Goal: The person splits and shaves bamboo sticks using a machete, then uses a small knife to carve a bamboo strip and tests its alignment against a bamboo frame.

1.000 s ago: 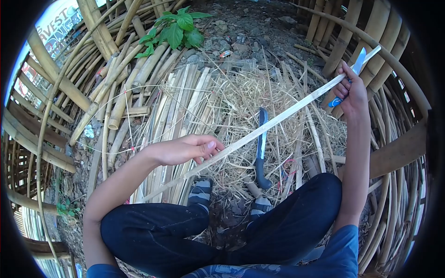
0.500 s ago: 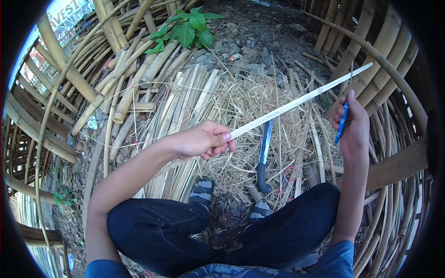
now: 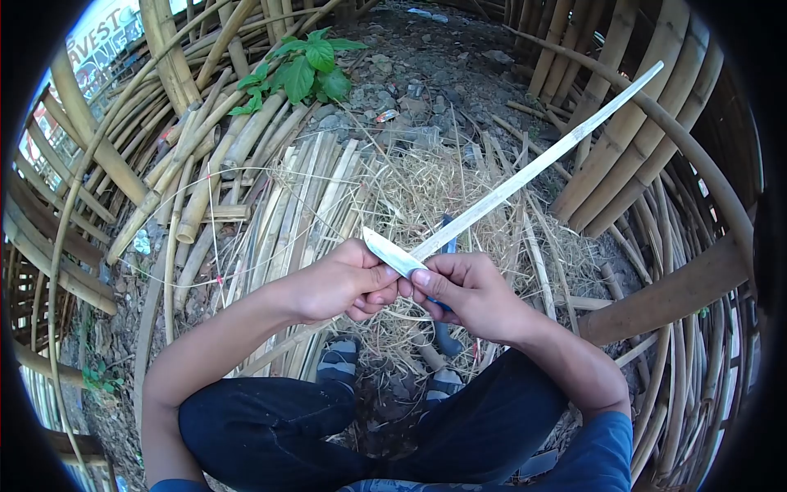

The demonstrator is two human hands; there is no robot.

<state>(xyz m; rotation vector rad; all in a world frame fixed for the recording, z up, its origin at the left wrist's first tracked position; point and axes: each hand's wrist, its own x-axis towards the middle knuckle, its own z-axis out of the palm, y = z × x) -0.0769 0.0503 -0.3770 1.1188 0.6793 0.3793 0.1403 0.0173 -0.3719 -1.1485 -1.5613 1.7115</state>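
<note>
A long pale bamboo strip [image 3: 541, 164] slants up to the right in front of me. Its near end is pinched in my left hand [image 3: 340, 283], whose fingers are closed. My right hand [image 3: 475, 295] grips a knife with a blue handle, mostly hidden by the fingers. The knife's blade [image 3: 392, 255] points up and left, lying across the strip close to my left thumb. Both hands almost touch each other. Beneath them, a machete [image 3: 446, 338] with a dark curved handle lies on the ground, partly covered by my right hand.
Curly bamboo shavings [image 3: 434, 180] cover the ground ahead. Split bamboo slats [image 3: 287, 213] lie in a bundle to the left. Thick bamboo poles [image 3: 664, 303] and woven bamboo frames stand close on the right, with more poles on the left. A leafy plant [image 3: 307, 70] grows farther back.
My right hand has come in from the far right, bringing the knife to the strip's near end beside my left hand. The strip's far end tilts higher. The view has shifted slightly.
</note>
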